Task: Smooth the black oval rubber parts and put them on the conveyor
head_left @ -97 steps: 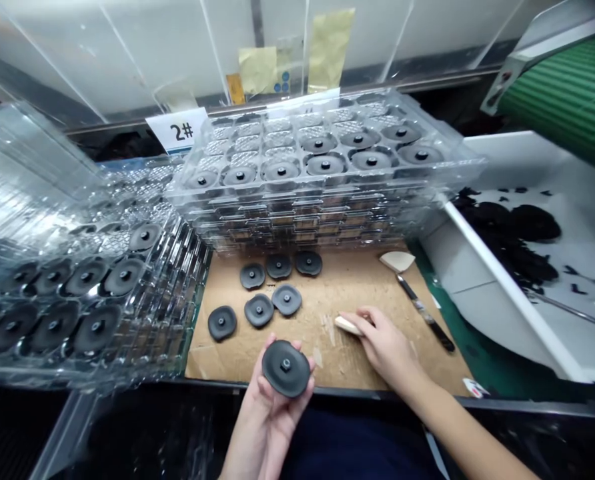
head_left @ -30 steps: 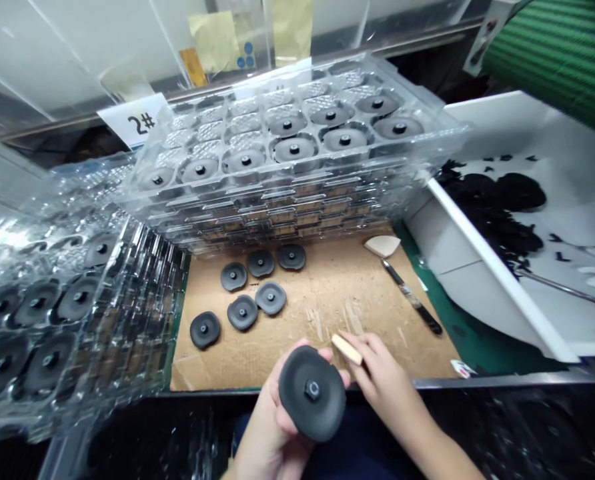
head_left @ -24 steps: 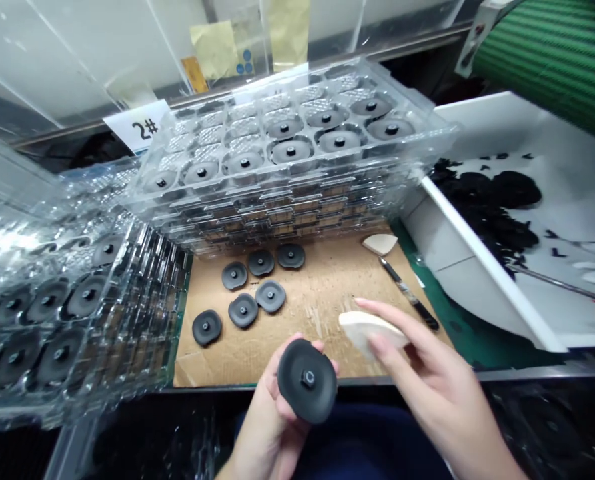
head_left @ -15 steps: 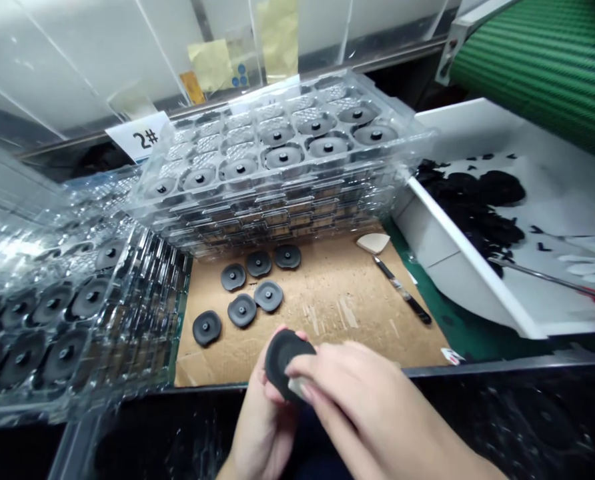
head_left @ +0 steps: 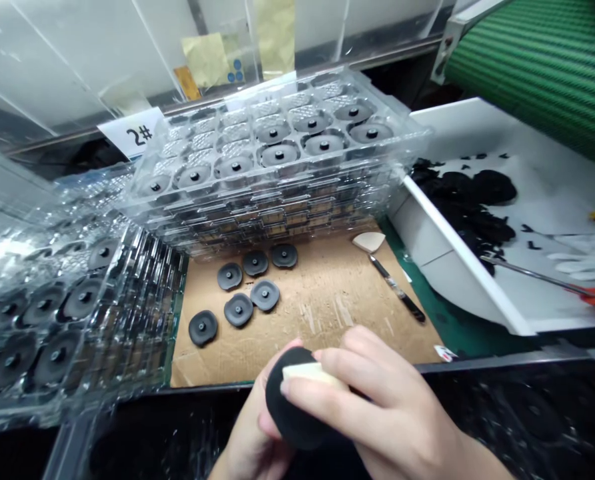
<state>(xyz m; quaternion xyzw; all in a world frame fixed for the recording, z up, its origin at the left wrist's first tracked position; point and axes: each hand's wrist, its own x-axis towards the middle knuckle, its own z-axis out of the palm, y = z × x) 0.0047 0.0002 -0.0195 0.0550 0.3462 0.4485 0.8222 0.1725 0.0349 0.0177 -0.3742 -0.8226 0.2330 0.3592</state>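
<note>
My left hand [head_left: 245, 440] cups a black rubber disc [head_left: 290, 407] low in the view, fingers curled behind it. My right hand [head_left: 392, 400] pinches a cream wedge-shaped pad [head_left: 307, 375] and presses it against the disc's face, hiding the central stud. Several more black discs [head_left: 238, 309] lie on a cardboard sheet [head_left: 322, 320] above my hands. A black-handled craft knife [head_left: 397, 290] and a second cream wedge [head_left: 368, 242] rest to the right on the cardboard, apart from both hands.
Stacked clear plastic trays [head_left: 272, 213] holding black discs stand behind the cardboard, with another stack [head_left: 147, 280] at the left. A white bin [head_left: 457, 267] of black trimmings sits right, below a green ribbed belt [head_left: 537, 67]. A "2#" card [head_left: 130, 132] stands at the back.
My right hand has moved from the cardboard to the disc, bringing the cream pad onto its face. The disc now sits lower in the view, and the view has drifted slightly.
</note>
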